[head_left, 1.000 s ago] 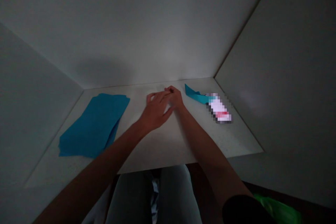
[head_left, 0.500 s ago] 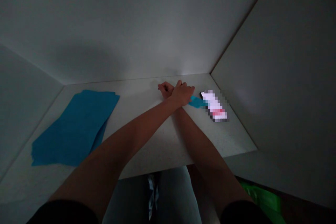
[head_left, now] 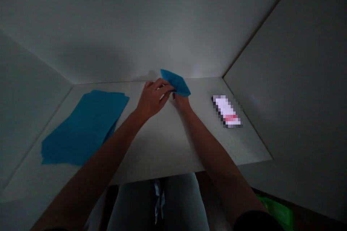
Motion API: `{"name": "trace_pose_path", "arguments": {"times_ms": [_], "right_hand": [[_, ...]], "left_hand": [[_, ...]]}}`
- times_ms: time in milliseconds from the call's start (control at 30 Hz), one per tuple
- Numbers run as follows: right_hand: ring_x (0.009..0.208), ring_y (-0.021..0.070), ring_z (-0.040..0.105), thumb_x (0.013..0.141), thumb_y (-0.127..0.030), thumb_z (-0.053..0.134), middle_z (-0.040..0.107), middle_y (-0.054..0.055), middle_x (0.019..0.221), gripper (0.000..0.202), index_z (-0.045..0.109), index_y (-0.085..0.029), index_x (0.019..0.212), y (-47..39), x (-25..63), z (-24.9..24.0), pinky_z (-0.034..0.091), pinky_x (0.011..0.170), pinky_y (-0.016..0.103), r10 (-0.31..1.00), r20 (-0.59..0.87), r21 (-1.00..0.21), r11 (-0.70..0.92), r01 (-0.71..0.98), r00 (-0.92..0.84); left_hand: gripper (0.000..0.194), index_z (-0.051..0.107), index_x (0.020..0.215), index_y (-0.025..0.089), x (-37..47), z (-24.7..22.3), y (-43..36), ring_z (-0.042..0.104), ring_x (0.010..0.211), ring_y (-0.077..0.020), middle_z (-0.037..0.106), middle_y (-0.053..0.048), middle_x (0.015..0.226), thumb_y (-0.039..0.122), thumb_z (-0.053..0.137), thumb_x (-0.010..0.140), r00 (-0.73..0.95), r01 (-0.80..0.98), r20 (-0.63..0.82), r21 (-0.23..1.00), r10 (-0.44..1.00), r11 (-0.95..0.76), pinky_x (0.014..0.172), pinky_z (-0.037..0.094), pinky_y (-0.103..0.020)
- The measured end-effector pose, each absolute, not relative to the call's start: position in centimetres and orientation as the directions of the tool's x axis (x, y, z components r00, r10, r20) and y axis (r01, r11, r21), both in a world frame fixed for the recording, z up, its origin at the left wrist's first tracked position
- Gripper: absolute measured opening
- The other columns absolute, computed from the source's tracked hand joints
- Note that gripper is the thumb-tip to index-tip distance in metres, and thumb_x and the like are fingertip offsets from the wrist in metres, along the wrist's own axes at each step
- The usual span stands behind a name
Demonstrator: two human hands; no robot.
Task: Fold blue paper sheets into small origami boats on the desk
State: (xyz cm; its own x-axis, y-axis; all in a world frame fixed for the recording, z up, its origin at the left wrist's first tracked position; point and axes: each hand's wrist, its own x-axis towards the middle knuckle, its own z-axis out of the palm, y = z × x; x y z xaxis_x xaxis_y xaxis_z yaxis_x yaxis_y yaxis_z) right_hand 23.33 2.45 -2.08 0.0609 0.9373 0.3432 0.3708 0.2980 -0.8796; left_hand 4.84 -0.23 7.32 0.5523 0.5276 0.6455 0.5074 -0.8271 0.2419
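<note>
A small folded piece of blue paper point(head_left: 177, 82) is held up over the far middle of the white table, tilted, with a point at its upper left. My left hand point(head_left: 153, 97) pinches its lower left edge between thumb and fingers. From below and behind, my right hand point(head_left: 182, 101) grips the paper's lower side; most of its fingers are hidden by the paper. To the left lies a stack of blue paper sheets point(head_left: 84, 128), slightly fanned, under the line of my left forearm.
On the right of the white table point(head_left: 162, 148) lies a phone point(head_left: 226, 111) with a lit, blurred screen. Walls point(head_left: 151, 25) rise behind and at both sides. Below the table at the right is a green plastic item point(head_left: 279, 209).
The crossed hands have come apart, the left moving left and off the right wrist. The folded blue paper, earlier low beside the phone, is now raised between both hands. The view has shifted slightly.
</note>
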Motion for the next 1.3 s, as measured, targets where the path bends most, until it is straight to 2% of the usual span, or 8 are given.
{"name": "trace_pose_path", "arguments": {"times_ms": [133, 267, 433, 533, 733, 967, 1067, 1300], "right_hand": [[0.064, 0.0171, 0.053, 0.108, -0.079, 0.033, 0.049, -0.003, 0.063, 0.065, 0.065, -0.025, 0.090, 1.4, 22.5, -1.7, 0.047, 0.071, 0.032, 0.945, 0.300, -0.929, 0.258, 0.264, 0.132], [0.064, 0.0154, 0.052, 0.097, -0.086, 0.054, 0.059, -0.002, 0.074, 0.061, 0.066, -0.026, 0.099, 0.7, 21.8, -0.9, 0.044, 0.066, 0.030, 0.951, 0.306, -0.908, 0.282, 0.311, 0.033], [0.059, 0.0120, 0.048, 0.091, -0.071, 0.074, 0.069, -0.001, 0.086, 0.053, 0.065, -0.025, 0.115, 0.0, 21.0, -0.6, 0.040, 0.058, 0.029, 0.954, 0.277, -0.887, 0.300, 0.350, -0.116], [0.061, 0.0129, 0.052, 0.094, -0.063, 0.071, 0.069, -0.001, 0.086, 0.043, 0.065, -0.025, 0.113, -0.1, 20.8, -0.8, 0.041, 0.058, 0.029, 0.956, 0.256, -0.886, 0.291, 0.360, -0.145], [0.062, 0.0134, 0.054, 0.100, -0.049, 0.061, 0.067, 0.000, 0.079, 0.026, 0.065, -0.023, 0.100, -0.5, 20.4, -0.8, 0.041, 0.061, 0.029, 0.941, 0.279, -0.832, 0.337, 0.441, -0.193], [0.059, 0.0130, 0.054, 0.097, -0.035, 0.060, 0.066, -0.002, 0.073, 0.012, 0.065, -0.024, 0.097, -1.7, 19.2, 0.1, 0.040, 0.063, 0.029, 0.893, 0.336, -0.671, 0.450, 0.589, -0.300], [0.060, 0.0141, 0.056, 0.095, -0.033, 0.062, 0.065, -0.002, 0.070, 0.009, 0.066, -0.025, 0.095, -1.9, 18.9, 0.3, 0.041, 0.064, 0.029, 0.889, 0.331, -0.644, 0.458, 0.613, -0.317], [0.061, 0.0138, 0.058, 0.092, -0.030, 0.067, 0.069, -0.002, 0.073, 0.005, 0.066, -0.026, 0.094, -1.9, 18.5, 0.0, 0.042, 0.064, 0.028, 0.895, 0.302, -0.683, 0.444, 0.581, -0.329]], "left_hand": [[0.027, 0.081, 0.108, 0.024, -1.9, 2.5, 0.1, 0.067, 0.107, -0.0237, 0.071, -0.010, 0.119, 0.014, 0.058, 0.100, 0.481, 0.543, 0.655, 0.299, 0.582, -0.785, 0.094, 0.055, -0.040], [0.029, 0.081, 0.108, 0.023, -3.4, -0.2, 0.0, 0.069, 0.107, -0.0237, 0.072, -0.010, 0.116, 0.013, 0.055, 0.098, 0.481, 0.529, 0.632, 0.344, 0.608, -0.776, 0.095, 0.058, -0.040], [0.032, 0.078, 0.117, 0.022, -2.7, 0.4, -0.8, 0.071, 0.108, -0.0234, 0.075, -0.010, 0.114, 0.023, 0.047, 0.109, 0.482, 0.439, 0.615, 0.447, 0.624, -0.780, 0.099, 0.059, -0.041], [0.024, 0.076, 0.116, 0.022, -2.7, 0.6, -1.1, 0.072, 0.104, -0.0222, 0.077, -0.009, 0.111, 0.028, 0.054, 0.109, 0.449, 0.439, 0.592, 0.506, 0.669, -0.742, 0.096, 0.060, -0.039], [0.015, 0.075, 0.113, 0.024, -3.2, -0.1, -0.5, 0.076, 0.094, -0.0183, 0.080, -0.004, 0.104, 0.023, 0.067, 0.101, 0.241, 0.481, 0.510, 0.676, 0.826, -0.558, 0.090, 0.061, -0.034], [0.024, 0.076, 0.104, 0.024, -3.1, 0.1, -0.3, 0.068, 0.071, -0.0183, 0.077, -0.002, 0.085, 0.046, 0.081, 0.094, 0.079, 0.585, 0.363, 0.738, 0.928, -0.338, 0.075, 0.054, -0.033], [0.026, 0.076, 0.100, 0.024, -3.3, -0.3, 0.0, 0.063, 0.064, -0.0176, 0.073, -0.001, 0.077, 0.048, 0.082, 0.092, 0.051, 0.529, 0.315, 0.797, 0.948, -0.293, 0.068, 0.049, -0.032], [0.018, 0.075, 0.094, 0.023, -4.0, -1.2, 1.0, 0.062, 0.064, -0.0169, 0.073, -0.002, 0.079, 0.040, 0.079, 0.091, 0.018, 0.386, 0.242, 0.894, 0.970, -0.230, 0.064, 0.046, -0.030]]}}
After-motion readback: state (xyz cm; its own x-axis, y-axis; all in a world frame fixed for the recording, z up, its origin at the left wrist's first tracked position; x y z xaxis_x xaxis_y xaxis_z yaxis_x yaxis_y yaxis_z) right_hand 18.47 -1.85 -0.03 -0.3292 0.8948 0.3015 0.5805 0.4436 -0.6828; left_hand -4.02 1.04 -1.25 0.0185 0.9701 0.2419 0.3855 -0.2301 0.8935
